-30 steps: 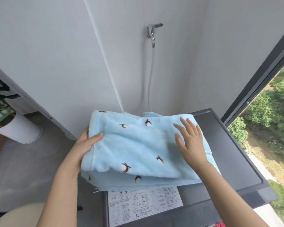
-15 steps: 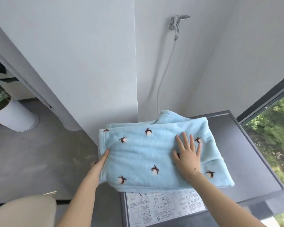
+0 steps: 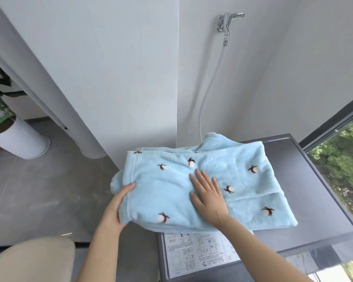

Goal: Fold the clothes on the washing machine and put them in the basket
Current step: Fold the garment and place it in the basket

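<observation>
Right hand (image 3: 209, 197): flat, fingers straight and slightly spread, palm pressed on the middle of the folded light-blue fleece garment with brown-and-white motifs (image 3: 243, 180); thin bracelet at the wrist.

Left hand (image 3: 115, 208): cupped around the garment's near-left corner, thumb on top, fingers hidden beneath the cloth; this corner overhangs the left edge of the dark grey washing machine top (image 3: 314, 200).

Garment: lies in several layers on the machine top, its far edge close to the white wall, a collar-like fold sticking out at the far side. Near edge reaches the white instruction sticker (image 3: 200, 253) on the machine's near face.

Open room: bare lid to the right of the garment as far as the raised rim; grey tiled floor (image 3: 39, 190) to the left. A beige rounded object (image 3: 29, 259), blurred, sits near left.

Surroundings: chrome wall tap (image 3: 228, 21) with white hose (image 3: 210, 84) far above; white cylindrical plant pot (image 3: 18, 139) far left; dark window frame (image 3: 332, 121) at right.

Change over the last second: right hand has shifted leftward from the garment's right part to its middle; left hand has come from the left edge to the near-left corner.
</observation>
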{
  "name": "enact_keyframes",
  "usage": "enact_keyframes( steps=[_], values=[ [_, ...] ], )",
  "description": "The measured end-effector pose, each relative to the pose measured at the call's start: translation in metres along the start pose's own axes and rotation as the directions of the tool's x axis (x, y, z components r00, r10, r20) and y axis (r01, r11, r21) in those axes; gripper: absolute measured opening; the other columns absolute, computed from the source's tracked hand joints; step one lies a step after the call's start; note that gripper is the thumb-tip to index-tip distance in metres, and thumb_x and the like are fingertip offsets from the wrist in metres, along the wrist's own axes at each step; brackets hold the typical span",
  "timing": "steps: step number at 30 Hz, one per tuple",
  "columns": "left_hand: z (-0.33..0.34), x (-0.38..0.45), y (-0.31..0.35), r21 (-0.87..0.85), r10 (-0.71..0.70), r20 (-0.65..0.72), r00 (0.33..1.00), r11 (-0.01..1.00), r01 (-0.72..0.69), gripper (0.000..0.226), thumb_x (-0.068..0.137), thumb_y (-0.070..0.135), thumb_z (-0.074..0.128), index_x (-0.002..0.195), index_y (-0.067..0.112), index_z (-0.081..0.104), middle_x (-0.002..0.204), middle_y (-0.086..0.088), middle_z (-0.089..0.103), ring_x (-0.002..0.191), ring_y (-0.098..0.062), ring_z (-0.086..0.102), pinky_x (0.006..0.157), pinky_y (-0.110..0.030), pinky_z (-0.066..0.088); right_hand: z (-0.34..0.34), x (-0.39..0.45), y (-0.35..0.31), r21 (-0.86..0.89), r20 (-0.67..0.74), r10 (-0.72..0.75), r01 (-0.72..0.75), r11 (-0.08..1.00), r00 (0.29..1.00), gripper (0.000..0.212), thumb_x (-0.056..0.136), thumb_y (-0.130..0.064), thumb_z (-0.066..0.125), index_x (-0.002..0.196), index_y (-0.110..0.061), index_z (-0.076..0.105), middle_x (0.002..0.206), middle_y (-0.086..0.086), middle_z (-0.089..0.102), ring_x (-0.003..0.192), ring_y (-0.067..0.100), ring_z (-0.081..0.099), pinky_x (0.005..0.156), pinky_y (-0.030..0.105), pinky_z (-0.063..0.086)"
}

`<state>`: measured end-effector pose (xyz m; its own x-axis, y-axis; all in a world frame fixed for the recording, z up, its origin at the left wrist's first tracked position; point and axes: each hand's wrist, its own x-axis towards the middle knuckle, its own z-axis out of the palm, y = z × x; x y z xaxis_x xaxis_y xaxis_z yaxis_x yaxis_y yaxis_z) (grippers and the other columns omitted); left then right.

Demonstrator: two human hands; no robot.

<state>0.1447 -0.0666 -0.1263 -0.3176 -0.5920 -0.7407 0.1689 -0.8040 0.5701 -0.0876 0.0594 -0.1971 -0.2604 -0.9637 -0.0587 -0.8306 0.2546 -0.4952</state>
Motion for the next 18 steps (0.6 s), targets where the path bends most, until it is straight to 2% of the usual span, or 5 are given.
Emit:
enact_keyframes(
  steps=[3,7,12,16,18],
  values=[
    [0.025,-0.023,0.012,0.064,0.120,-0.030,0.992,0.991,-0.118,0.033,0.082,0.022,0.070,0.114,0.014,0.066,0.107,-0.007,0.073,0.103,-0.026,0.068,0.085,-0.040,0.052,-0.018,0.000,0.003,0.392,0.070,0.092,-0.112,0.913,0.993,0.049,0.095,-0.030,0.049,0.144,-0.027,0.044,0.156,-0.014,0.023,0.146,0.000,0.013,0.121,0.025,-0.001],
    [0.078,-0.057,0.031,0.241,0.394,-0.036,0.919,0.895,-0.374,0.030,0.078,0.009,0.074,0.107,0.013,0.067,0.101,-0.005,0.074,0.094,-0.021,0.071,0.076,-0.033,0.054,-0.056,-0.018,0.017,0.809,0.143,0.376,-0.327,0.488,0.916,0.028,0.096,-0.007,0.053,0.111,-0.022,0.072,0.130,-0.007,0.062,0.121,0.006,0.054,0.110,0.030,0.039],
    [0.185,-0.084,0.008,0.546,0.628,0.245,0.738,0.540,-0.640,0.059,0.063,0.027,0.084,0.115,0.020,0.059,0.107,0.007,0.070,0.101,-0.009,0.067,0.086,-0.026,0.052,-0.111,-0.043,0.063,0.952,0.188,0.585,-0.292,0.088,0.789,0.023,0.099,-0.013,0.048,0.107,-0.008,0.068,0.119,0.014,0.068,0.100,0.025,0.069,0.082,0.034,0.054],
    [0.263,-0.097,-0.047,0.630,0.142,0.711,0.689,0.307,-0.714,0.060,0.088,0.042,0.066,0.142,0.031,0.042,0.133,0.022,0.039,0.130,0.005,0.038,0.108,-0.016,0.031,-0.150,-0.058,0.079,0.989,-0.138,0.842,0.035,0.141,0.522,0.017,0.097,-0.005,0.049,0.089,0.002,0.061,0.093,0.020,0.068,0.078,0.028,0.062,0.076,0.037,0.049],
    [0.270,-0.093,-0.058,0.544,0.124,0.769,0.627,0.387,-0.744,0.032,0.095,0.030,0.059,0.126,0.023,0.062,0.134,0.015,0.049,0.125,0.008,0.044,0.105,-0.015,0.036,-0.164,-0.065,0.099,0.994,0.060,0.779,-0.110,0.012,0.625,0.020,0.101,-0.015,0.046,0.090,-0.010,0.062,0.085,0.011,0.069,0.097,0.031,0.061,0.078,0.039,0.050]
  ],
)
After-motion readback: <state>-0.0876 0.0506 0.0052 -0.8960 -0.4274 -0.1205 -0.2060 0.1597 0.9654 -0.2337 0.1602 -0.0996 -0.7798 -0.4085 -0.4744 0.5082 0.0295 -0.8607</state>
